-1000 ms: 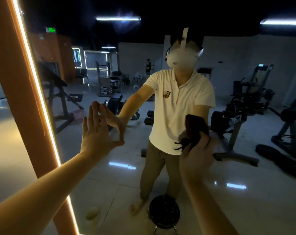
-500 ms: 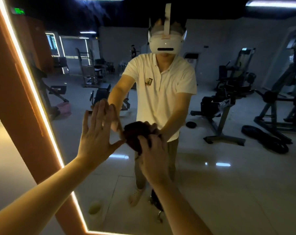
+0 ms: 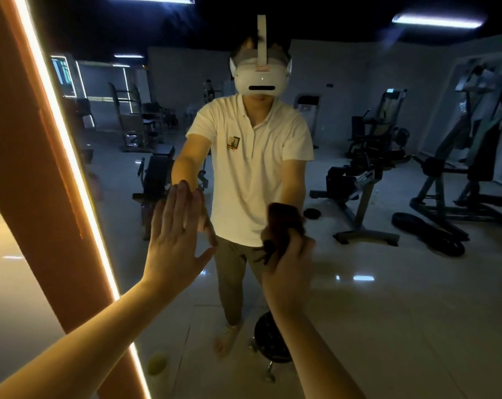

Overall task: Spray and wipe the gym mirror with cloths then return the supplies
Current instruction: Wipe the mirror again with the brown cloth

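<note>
The large gym mirror (image 3: 388,298) fills most of the view and reflects a person in a white shirt. My left hand (image 3: 175,234) lies flat against the glass, fingers straight and pointing up. To its right, my right hand (image 3: 290,260) grips a dark cloth (image 3: 284,223) and presses it on the mirror at about waist height of the reflection. Dark threads hang from the cloth's lower edge.
A lit strip (image 3: 71,174) runs down the mirror's left edge beside an orange wall panel (image 3: 22,168). A round black stool (image 3: 268,338) shows low in the glass, and a yellowish object (image 3: 157,364) near the bottom left. Gym machines (image 3: 365,180) appear in the reflection.
My right hand has swept the cloth to the right across the glass, away from my left hand. The left hand stays flat on the mirror.
</note>
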The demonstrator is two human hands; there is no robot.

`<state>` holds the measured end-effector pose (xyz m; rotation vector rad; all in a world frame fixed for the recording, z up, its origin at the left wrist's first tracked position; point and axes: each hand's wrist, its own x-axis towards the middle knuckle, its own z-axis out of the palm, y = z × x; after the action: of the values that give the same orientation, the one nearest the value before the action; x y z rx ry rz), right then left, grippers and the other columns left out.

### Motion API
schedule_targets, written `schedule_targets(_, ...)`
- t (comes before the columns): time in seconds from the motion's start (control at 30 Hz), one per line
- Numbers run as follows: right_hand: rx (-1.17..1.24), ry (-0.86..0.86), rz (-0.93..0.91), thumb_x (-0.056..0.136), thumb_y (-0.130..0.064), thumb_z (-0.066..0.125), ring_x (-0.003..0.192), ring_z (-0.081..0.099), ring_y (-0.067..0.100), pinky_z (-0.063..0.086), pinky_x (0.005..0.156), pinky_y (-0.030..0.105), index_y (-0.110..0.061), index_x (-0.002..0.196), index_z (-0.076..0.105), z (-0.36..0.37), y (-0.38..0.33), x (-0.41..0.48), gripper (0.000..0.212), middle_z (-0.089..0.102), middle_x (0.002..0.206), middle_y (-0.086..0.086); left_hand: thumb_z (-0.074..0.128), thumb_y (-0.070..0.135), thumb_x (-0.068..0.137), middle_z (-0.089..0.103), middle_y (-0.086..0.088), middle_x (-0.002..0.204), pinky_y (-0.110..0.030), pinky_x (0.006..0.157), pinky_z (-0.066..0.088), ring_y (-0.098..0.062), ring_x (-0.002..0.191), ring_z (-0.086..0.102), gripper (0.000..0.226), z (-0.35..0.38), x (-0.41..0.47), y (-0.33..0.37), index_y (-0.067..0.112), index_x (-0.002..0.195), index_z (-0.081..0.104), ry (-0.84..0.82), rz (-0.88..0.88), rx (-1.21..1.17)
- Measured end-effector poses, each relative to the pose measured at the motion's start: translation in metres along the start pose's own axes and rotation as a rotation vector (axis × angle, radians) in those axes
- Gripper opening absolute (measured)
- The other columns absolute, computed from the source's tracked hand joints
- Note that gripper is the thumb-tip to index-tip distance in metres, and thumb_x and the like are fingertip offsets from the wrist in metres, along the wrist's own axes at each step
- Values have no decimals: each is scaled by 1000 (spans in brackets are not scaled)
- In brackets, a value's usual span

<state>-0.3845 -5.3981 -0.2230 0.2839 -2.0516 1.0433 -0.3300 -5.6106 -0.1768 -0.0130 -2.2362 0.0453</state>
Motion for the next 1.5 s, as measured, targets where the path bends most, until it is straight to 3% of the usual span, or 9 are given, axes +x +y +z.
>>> schedule_targets(0.1,20,-107,-327,91,-21,67,117,61,28,57,93,32,-14,139,54,26,-53,6,50,57,132,16,85,39,79,5,-16,174,-62,127,13,-34,161,6,115,-19,1,-21,7,166,16,-8,86,21)
schedule_targets(0.27,-109,-51,-690,82,-11,78,119,56,37,52,100,50,-14,142,56,25,-97,68,64,51,126,15,75,41,90,6,-17,174,-57,129,9,-35,161,6,104,-54,36,-44,7,166,14,84,95,-2)
schedule_targets(0.4,-187,201,-534,91,-13,66,103,58,33,56,81,44,-15,150,48,-15,-120,153,61,49,127,18,66,61,90,8,-21,172,-63,126,17,-39,160,10,108,-73,77,-51,1,164,14,217,128,9)
schedule_targets(0.57,-119,406,-308,100,-17,54,103,59,33,56,84,43,-9,151,45,-37,-145,207,52,51,128,22,44,88,85,2,-19,173,-58,129,8,-36,161,3,122,-100,122,-53,2,165,10,271,69,122)
schedule_targets(0.87,-376,78,-1074,100,-24,52,107,60,40,52,90,52,-12,146,52,10,-147,166,47,58,117,20,29,94,84,7,-19,173,-59,127,20,-34,161,6,126,-97,138,-69,-3,163,16,214,111,80)
schedule_targets(1.0,-358,390,-850,88,-18,73,107,57,37,52,88,46,-13,148,50,-34,-213,282,64,53,125,23,47,87,81,6,-15,174,-58,127,22,-31,161,5,125,-100,138,-76,3,165,10,197,130,103)
schedule_targets(1.17,-190,535,-545,98,-17,66,114,56,35,53,91,43,-14,150,50,-41,-287,326,55,53,134,21,66,54,89,37,-16,164,-59,119,35,-36,151,37,91,-121,149,-89,6,158,32,361,199,68)
schedule_targets(1.37,-312,35,-1280,88,-36,72,111,58,30,55,96,47,-13,141,56,10,-249,233,60,58,122,15,56,49,93,36,-16,164,-56,123,32,-35,153,33,83,-139,171,-111,4,159,32,406,94,7)
schedule_targets(1.5,-331,238,-1140,94,-30,64,101,52,29,49,89,46,-15,141,57,-23,-291,300,50,55,119,16,61,50,87,38,-19,163,-56,119,29,-38,150,37,88,-142,168,-119,5,157,32,368,152,160)
